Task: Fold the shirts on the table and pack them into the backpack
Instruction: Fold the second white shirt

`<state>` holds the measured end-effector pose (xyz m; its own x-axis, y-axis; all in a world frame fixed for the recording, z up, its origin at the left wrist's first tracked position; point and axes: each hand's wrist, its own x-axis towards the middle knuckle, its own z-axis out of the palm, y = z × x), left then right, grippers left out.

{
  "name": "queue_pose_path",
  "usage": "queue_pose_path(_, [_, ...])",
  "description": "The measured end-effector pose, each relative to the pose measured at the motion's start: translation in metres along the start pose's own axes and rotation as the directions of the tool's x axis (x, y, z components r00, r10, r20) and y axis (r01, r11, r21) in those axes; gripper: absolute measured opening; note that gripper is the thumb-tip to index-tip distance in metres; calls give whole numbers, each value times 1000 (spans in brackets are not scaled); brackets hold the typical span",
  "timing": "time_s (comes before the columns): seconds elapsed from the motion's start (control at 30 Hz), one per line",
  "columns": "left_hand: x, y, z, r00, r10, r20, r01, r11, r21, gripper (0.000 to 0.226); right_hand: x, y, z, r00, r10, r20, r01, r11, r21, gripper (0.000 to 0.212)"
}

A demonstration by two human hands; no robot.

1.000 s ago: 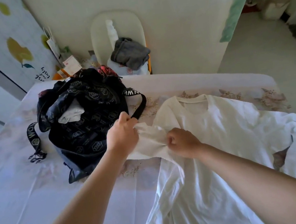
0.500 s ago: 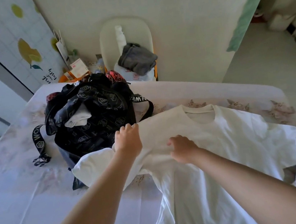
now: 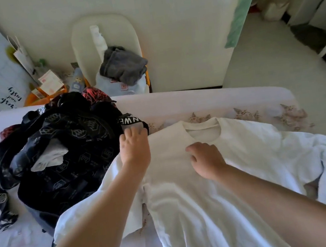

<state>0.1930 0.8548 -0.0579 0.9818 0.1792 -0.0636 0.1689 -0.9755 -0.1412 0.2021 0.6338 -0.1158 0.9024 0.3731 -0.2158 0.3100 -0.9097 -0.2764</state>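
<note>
While the shirt (image 3: 234, 151) lies flat under both hands, step judged: smoothing before folding | left hand (image 3: 134, 147): fingers straight, pressing shoulder; backpack (image 3: 90, 145) just beyond fingertips | right hand (image 3: 206, 159): fingers bent on chest, grip unclear | next: fold sleeve (image 3: 84, 223) inward.

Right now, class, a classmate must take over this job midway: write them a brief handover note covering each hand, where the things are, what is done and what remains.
Left hand: open, fingers flat on the shoulder of the white shirt, beside the backpack strap.
Right hand: fingers bent onto the shirt's chest below the collar; whether they pinch cloth cannot be told.
Shirt: spread unfolded on the table, collar away; one sleeve overlaps the near edge of the black backpack, the other side is bunched.
Done: a white garment shows in the open backpack.
Left: fold this shirt, pack it.
</note>
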Motion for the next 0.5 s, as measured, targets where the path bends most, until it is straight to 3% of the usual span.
queue_pose_path(0.07, [18, 31, 9, 989, 143, 42, -132, 973, -191, 57, 11, 25, -12, 994, 28, -110, -24, 999, 40, 36])
queue_pose_path(0.13, [30, 62, 22, 939, 310, 146, -237, 895, -378, 54, 22, 53, -24, 989, 42, -139, -49, 998, -50, 39])
queue_pose_path(0.23, [35, 96, 47, 819, 489, 301, -350, 841, -413, 49, 29, 89, -30, 988, 154, -13, -153, 964, -219, 49])
queue_pose_path(0.3, [38, 101, 66, 790, 463, 401, -382, 884, -268, 65, 29, 108, -25, 948, 265, 176, -230, 953, -196, 63])
queue_pose_path(0.37, [46, 97, 78, 814, 403, 418, -357, 915, -187, 76, 32, 124, -18, 907, 284, 311, -249, 957, -149, 70])
queue_pose_path(0.43, [54, 94, 81, 828, 379, 414, -326, 925, -195, 81, 37, 135, -19, 920, 228, 318, -195, 972, -134, 70])
queue_pose_path(0.5, [58, 102, 77, 836, 351, 422, -306, 936, -173, 82, 37, 141, -24, 961, 112, 251, -121, 992, 20, 69])
